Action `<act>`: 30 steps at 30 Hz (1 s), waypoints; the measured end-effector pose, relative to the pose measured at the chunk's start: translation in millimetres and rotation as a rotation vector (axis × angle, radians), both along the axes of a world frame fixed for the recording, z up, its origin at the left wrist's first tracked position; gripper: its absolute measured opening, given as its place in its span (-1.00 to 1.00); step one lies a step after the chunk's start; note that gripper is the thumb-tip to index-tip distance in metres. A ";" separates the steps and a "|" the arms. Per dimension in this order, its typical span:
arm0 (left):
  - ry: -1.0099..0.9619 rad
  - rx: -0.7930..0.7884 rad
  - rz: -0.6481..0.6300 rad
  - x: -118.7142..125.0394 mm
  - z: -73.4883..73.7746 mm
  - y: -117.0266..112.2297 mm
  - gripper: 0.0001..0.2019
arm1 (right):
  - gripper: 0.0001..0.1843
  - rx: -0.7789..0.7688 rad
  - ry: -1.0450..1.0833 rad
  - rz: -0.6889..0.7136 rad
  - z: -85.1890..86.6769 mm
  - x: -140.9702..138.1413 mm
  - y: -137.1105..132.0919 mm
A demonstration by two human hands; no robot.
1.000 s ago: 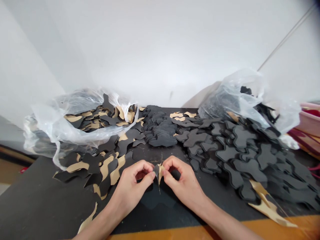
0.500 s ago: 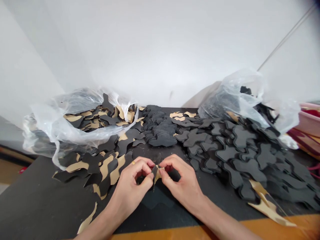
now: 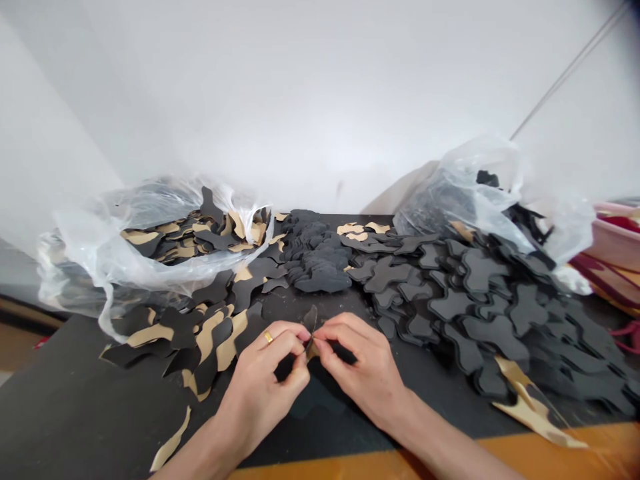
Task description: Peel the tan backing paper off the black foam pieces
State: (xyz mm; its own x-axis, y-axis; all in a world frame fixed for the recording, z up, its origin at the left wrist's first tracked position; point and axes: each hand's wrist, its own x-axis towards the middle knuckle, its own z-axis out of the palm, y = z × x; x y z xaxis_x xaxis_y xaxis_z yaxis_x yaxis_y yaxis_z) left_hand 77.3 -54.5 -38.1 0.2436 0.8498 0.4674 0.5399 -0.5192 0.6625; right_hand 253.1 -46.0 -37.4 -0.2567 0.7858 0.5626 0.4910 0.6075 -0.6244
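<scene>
While pinching a small black foam cutout (image 3: 310, 321) at the fingertips of both hands, with tan backing paper (image 3: 313, 351) hanging just below it, all held just above a black tabletop (image 3: 55, 393). Left hand (image 3: 260, 380), with a gold ring (image 3: 269, 337) on one finger, curled closed on one side; right hand (image 3: 360, 367) curled closed on the other; a small gap between the palms, fingertips almost meeting on the cutout. Near the left hand, scattered black shapes with tan backing, more of them in a clear plastic bag (image 3: 100, 267). Straight ahead, a pile of black cutouts (image 3: 315, 260). To the right, a broad overlapping heap of black cutouts (image 3: 490, 313), with a second plastic bag (image 3: 475, 200) behind it and loose tan strips (image 3: 530, 407) at its near edge. Farther right, a pink tub (image 3: 617, 233)
</scene>
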 end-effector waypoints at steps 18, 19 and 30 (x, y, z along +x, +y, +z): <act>-0.086 -0.166 0.010 5.7 4.2 -3.4 -0.83 | -0.83 -0.023 0.097 -0.085 2.7 -5.9 3.0; -0.106 -0.187 0.011 5.5 4.6 -3.2 -0.83 | -0.83 -0.052 0.134 -0.085 2.7 -5.3 3.8; -0.385 -0.401 0.108 -2.3 4.5 7.0 -0.84 | -0.88 -0.414 0.376 -0.127 2.7 -4.2 11.1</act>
State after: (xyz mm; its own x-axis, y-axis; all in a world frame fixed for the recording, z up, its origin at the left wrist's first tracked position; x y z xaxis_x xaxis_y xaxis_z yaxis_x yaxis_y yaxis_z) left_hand 75.0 -47.6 -33.6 0.0215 0.9897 0.1412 0.2561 -0.1420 0.9562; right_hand 248.9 -34.9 -34.7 0.0126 0.9716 0.2362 0.2422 0.2262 -0.9435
